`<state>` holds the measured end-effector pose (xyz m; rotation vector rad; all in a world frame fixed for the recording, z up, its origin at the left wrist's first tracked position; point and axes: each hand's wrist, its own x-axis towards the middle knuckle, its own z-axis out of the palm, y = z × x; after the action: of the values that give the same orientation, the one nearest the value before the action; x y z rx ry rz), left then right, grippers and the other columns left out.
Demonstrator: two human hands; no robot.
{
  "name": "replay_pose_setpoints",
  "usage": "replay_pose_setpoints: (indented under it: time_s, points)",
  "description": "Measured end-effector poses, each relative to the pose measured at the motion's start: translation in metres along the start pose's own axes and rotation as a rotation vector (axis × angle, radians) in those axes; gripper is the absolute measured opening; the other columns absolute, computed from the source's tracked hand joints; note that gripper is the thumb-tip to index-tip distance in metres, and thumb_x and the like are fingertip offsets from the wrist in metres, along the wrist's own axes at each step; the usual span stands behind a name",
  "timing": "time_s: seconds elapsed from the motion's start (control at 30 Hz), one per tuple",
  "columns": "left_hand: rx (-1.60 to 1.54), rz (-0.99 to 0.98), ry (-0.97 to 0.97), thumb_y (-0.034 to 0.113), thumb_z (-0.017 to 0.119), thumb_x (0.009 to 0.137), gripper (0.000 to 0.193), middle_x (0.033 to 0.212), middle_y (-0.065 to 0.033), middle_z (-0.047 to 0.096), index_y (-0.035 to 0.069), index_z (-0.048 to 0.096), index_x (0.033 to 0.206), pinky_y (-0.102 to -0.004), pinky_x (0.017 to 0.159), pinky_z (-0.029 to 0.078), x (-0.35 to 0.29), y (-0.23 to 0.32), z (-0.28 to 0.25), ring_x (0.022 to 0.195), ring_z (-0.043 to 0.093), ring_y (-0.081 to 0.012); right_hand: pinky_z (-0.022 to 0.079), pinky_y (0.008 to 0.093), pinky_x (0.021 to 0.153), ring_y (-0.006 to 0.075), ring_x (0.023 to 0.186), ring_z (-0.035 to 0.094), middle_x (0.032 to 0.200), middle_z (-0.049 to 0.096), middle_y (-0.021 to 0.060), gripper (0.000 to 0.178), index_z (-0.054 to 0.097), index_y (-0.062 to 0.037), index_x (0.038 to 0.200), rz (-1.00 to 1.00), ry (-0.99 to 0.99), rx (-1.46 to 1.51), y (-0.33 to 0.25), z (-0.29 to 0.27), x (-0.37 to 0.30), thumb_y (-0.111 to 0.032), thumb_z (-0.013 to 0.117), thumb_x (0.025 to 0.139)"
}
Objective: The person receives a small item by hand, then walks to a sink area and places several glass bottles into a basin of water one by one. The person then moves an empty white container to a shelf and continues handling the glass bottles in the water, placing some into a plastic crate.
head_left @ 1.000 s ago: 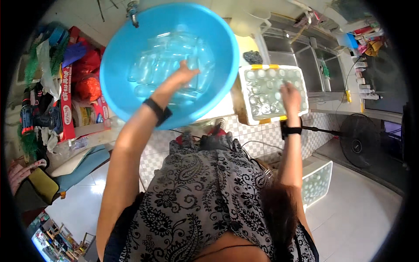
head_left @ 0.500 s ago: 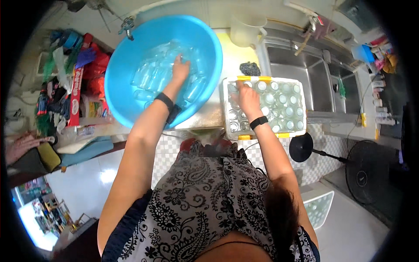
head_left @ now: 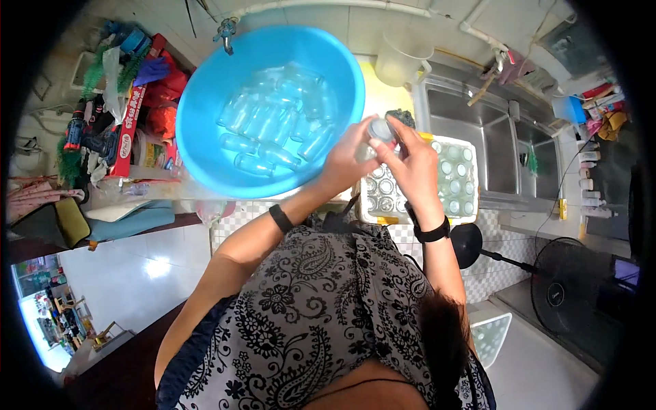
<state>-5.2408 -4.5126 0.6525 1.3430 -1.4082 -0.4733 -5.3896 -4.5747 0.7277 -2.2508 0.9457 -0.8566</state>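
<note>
My left hand (head_left: 345, 158) and my right hand (head_left: 415, 162) meet over the crate's near-left part, both closed around a glass bottle (head_left: 381, 130). One round end of it faces up; the rest is hidden by my fingers. Below them stands a white crate (head_left: 366, 205) with yellow parts on its edge, packed with rows of glass bottles (head_left: 454, 184) showing round ends. To the left is a big blue basin (head_left: 190, 130), where several clear glass bottles (head_left: 263, 123) lie on their sides.
A tap (head_left: 225, 34) hangs over the basin's far left rim. Behind the crate are a dark scrubbing pad (head_left: 402, 117) and a translucent jug (head_left: 400, 58). A steel double sink (head_left: 471, 109) lies right. A black fan (head_left: 567, 280) stands at lower right, clutter with a red box (head_left: 128, 130) at left.
My left hand has left the basin and moved right; my right hand has lifted from the crate. Both now hold one bottle together. The view has shifted slightly.
</note>
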Motion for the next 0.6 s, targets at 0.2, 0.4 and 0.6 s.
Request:
replay_pose_setpoints:
  time_s: [0.2, 0.4, 0.6]
  points:
    - [-0.645, -0.472, -0.059, 0.039, 0.043, 0.107, 0.052, 0.101, -0.0063, 0.060, 0.006, 0.038, 0.147, -0.0273, 0.075, 0.053, 0.000, 0.008, -0.060, 0.087, 0.063, -0.0139, 0.051, 0.0412, 0.055, 0.0288, 0.064, 0.064, 0.082, 0.057, 0.0089, 0.058, 0.047, -0.0232, 0.149, -0.134, -0.050, -0.437, -0.028, 0.030, 0.005, -0.012, 0.059, 0.093]
    - [-0.650, -0.600, -0.067, 0.045, 0.043, 0.106, 0.054, 0.094, -0.0085, 0.062, 0.005, 0.040, 0.143, -0.0289, 0.067, 0.055, -0.011, -0.009, -0.100, 0.078, 0.064, -0.0159, 0.054, 0.0417, 0.059, 0.0321, 0.069, 0.068, 0.089, 0.069, 0.0144, 0.051, 0.052, -0.0207, 0.145, -0.101, -0.073, -0.350, -0.035, 0.072, 0.015, -0.013, 0.058, 0.094]
    - [-0.645, -0.867, -0.083, 0.046, 0.044, 0.105, 0.058, 0.090, -0.0101, 0.063, 0.004, 0.040, 0.145, -0.0327, 0.063, 0.055, -0.020, -0.023, -0.129, 0.073, 0.064, -0.0179, 0.054, 0.0482, 0.069, 0.0409, 0.081, 0.068, 0.090, 0.070, 0.0231, 0.040, 0.057, -0.0172, 0.139, 0.144, -0.259, -0.175, -0.045, 0.109, 0.022, -0.021, 0.055, 0.099]
